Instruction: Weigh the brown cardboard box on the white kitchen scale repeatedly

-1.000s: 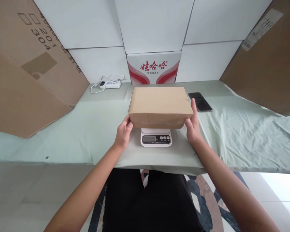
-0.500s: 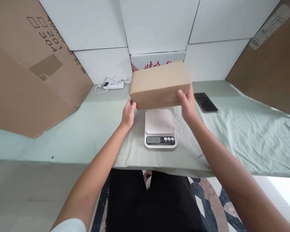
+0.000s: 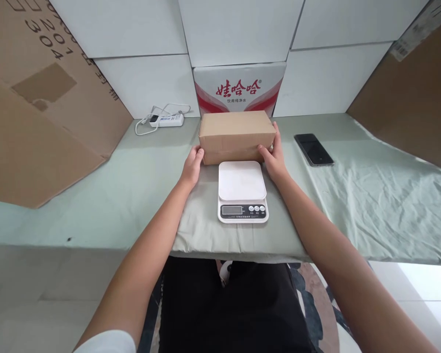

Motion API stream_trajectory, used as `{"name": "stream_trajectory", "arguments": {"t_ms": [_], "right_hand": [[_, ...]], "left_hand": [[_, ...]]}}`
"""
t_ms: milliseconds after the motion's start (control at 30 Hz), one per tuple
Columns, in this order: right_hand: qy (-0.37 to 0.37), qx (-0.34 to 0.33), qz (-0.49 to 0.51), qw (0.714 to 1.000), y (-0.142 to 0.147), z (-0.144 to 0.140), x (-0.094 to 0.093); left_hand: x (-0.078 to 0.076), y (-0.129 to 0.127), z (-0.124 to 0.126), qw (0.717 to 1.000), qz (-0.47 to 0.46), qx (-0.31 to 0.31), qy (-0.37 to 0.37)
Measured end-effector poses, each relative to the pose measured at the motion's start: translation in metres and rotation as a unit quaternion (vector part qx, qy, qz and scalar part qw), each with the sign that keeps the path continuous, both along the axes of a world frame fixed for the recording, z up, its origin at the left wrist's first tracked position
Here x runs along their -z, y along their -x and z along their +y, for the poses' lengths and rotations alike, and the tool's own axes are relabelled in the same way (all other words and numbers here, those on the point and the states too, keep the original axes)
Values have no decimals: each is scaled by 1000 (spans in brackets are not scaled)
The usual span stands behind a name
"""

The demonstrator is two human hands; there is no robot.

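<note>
I had the box [image 3: 236, 136] between both hands, resting on the tabletop just behind the scale [image 3: 242, 191] and in front of the red-and-white carton [image 3: 238, 88] at the back edge. I judged this to be the set-down step; the next move would call for easing both palms away sideways without dragging the box. My left hand [image 3: 193, 166] pressed its left end, fingers together and flat; my right hand [image 3: 275, 159] clamped the right end, thumb on the front face, fingers along the side. A phone [image 3: 313, 149] lay toward the right edge.
</note>
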State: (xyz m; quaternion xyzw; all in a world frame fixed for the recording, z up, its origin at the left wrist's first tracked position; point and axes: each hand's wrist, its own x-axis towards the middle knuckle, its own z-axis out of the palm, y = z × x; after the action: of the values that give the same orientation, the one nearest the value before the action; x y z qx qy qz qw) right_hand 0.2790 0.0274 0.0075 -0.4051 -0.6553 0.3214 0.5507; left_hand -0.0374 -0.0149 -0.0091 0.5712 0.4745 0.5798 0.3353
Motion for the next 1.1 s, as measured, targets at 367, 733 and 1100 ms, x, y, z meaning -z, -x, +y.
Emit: {"name": "stream_trajectory", "arguments": {"t_ms": [367,733,1100], "right_hand": [[-12,48,-18,999,-7,-3,3],[-10,73,-8,997,-15,-4,22],[24,46,12,999,-5,-11,9]], "left_hand": [[-14,-8,-9,1000,15,-1,24],[-19,-10,-13,996,33,72,46],[-25,-8,-22,994,57,74,65]]}}
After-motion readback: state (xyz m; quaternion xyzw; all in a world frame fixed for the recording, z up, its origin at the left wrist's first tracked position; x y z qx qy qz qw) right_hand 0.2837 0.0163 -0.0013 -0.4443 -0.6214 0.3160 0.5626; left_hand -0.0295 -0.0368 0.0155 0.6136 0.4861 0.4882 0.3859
